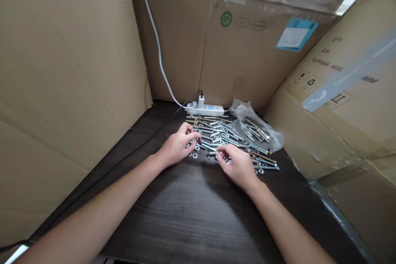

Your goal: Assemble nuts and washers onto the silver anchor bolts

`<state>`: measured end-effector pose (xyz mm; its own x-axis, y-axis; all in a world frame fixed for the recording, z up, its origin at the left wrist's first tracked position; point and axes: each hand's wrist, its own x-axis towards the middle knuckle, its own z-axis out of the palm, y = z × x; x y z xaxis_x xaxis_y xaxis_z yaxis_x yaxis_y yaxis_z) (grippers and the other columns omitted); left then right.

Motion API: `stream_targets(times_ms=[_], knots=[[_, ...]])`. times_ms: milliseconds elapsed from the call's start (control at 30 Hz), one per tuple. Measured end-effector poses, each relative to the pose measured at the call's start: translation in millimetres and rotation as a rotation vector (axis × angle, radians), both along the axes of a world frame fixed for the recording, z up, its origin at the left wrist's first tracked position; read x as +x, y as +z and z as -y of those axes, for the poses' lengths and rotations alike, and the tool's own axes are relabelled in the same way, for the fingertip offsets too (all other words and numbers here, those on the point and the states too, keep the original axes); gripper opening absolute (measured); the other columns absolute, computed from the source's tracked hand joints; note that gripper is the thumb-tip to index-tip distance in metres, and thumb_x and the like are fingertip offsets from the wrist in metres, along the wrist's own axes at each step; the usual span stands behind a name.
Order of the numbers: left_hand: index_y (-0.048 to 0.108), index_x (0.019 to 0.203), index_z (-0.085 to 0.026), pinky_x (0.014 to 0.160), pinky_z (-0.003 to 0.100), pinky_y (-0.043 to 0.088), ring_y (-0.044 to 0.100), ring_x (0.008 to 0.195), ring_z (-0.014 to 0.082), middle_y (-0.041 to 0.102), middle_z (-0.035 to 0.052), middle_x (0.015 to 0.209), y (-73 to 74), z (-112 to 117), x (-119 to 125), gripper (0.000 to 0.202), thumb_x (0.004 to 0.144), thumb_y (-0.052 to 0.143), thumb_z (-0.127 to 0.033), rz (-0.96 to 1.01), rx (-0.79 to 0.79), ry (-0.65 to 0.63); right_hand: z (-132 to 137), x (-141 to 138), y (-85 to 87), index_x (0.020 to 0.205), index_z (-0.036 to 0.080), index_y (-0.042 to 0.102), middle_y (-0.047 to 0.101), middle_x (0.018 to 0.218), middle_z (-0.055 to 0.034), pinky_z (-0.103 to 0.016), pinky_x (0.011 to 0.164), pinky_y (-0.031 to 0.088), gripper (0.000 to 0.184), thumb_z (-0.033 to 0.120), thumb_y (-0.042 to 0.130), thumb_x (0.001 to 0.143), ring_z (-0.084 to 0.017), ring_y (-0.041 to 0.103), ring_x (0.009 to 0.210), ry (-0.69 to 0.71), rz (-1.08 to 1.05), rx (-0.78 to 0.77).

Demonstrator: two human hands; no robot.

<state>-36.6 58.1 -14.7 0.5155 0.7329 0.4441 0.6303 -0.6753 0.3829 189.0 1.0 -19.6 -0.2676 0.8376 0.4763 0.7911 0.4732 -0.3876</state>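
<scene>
A plain cardboard wall (62, 82) closes the left side, and a white cable (157, 45) runs down the far corner to a white power strip (206, 109) lying at the far edge of the dark bench (192, 214). The left hand (177, 146) rests at the left edge of a spread of bolts (216, 130) in the middle of the bench, fingers bent with their tips on the metal. Its grip is narrow, but whether it holds a bolt cannot be told. Loose washers (194, 156) lie just beside it on the near side. The right hand (236, 165) lies palm down on the near edge of the bolts, fingers curled, and its grip cannot be told either. Just right of the pile, a clear bag (266, 138) lies open with more bolts in it. The far box (247, 62) carries a round green mark (226, 18) and a blue-and-white label (296, 34), its print too small to read. The right box (340, 103) shows "QTY", a line ending in "MM", and small handling symbols.
</scene>
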Motion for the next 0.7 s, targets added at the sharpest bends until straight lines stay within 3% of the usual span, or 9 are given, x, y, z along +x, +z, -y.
stream_targets(times_ms=[300, 700], knots=[[0.058, 0.102, -0.025, 0.062, 0.021, 0.045, 0.052, 0.062, 0.0053, 0.044, 0.0014, 0.106, 3.1, 5, -1, 0.019, 0.089, 0.045, -0.024, 0.024, -0.075, 0.006, 2, -5, -1.3, 0.083, 0.019, 0.063, 0.059, 0.064, 0.0002, -0.023, 0.058, 0.042, 0.012, 0.026, 0.053, 0.083, -0.012, 0.054, 0.055, -0.004, -0.021, -0.026], [0.046, 0.115, -0.023, 0.061, 0.019, 0.046, 0.05, 0.064, 0.0049, 0.049, 0.0029, 0.115, 7.1, 14, 8, 0.035, 0.083, 0.045, -0.01, 0.167, -0.042, -0.085, 3, -6, -5.2, 0.083, 0.019, 0.065, 0.062, 0.064, 0.0002, -0.023, 0.057, 0.043, 0.013, 0.027, 0.055, 0.082, -0.012, 0.053, 0.053, -0.023, -0.135, -0.106]])
